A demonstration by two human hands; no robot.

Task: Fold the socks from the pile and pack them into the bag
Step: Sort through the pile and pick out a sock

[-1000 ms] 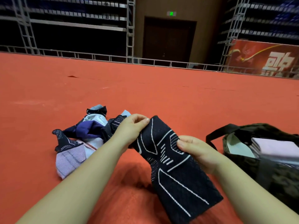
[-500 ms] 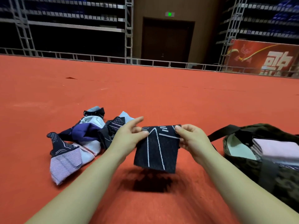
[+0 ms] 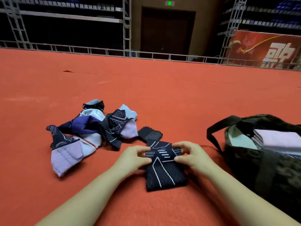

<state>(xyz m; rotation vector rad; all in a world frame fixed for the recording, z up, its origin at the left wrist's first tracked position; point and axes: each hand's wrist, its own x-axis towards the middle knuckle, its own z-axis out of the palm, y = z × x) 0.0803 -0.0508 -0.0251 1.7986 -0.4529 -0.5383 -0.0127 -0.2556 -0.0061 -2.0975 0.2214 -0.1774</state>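
Both forearms reach forward over the red carpet as the left hand and right hand pinch opposite edges of a dark patterned sock, its folded end lying nearer the person.

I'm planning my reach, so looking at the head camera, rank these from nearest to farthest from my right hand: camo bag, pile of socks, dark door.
1. Camo bag: just right of the right hand.
2. Pile of socks: left, beyond the left hand.
3. Dark door: far back wall.
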